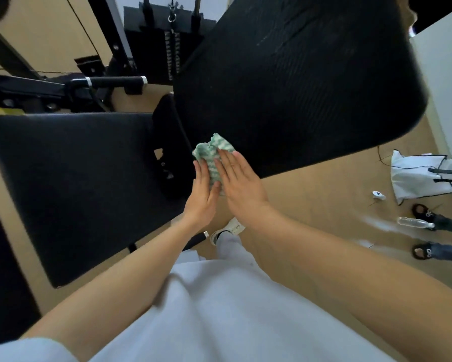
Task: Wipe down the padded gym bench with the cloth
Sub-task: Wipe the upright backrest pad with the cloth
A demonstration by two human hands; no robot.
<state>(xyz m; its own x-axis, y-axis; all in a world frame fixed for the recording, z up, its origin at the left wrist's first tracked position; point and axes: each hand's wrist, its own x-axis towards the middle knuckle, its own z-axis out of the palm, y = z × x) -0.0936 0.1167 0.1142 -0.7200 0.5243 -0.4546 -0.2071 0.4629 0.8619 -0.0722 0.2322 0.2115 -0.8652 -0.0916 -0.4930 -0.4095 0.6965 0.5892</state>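
The padded gym bench is black, with a flat seat pad on the left and an inclined back pad rising to the upper right. A green-and-white cloth is bunched at the lower edge of the back pad, near the gap between the two pads. My left hand and my right hand hold the cloth pressed between their flat palms, fingers extended and pointing up. Part of the cloth is hidden between the hands.
A cable machine with a weight stack and a black handle bar stands behind the bench. On the tan floor at right lie a white bag, a water bottle and another person's feet in black slides.
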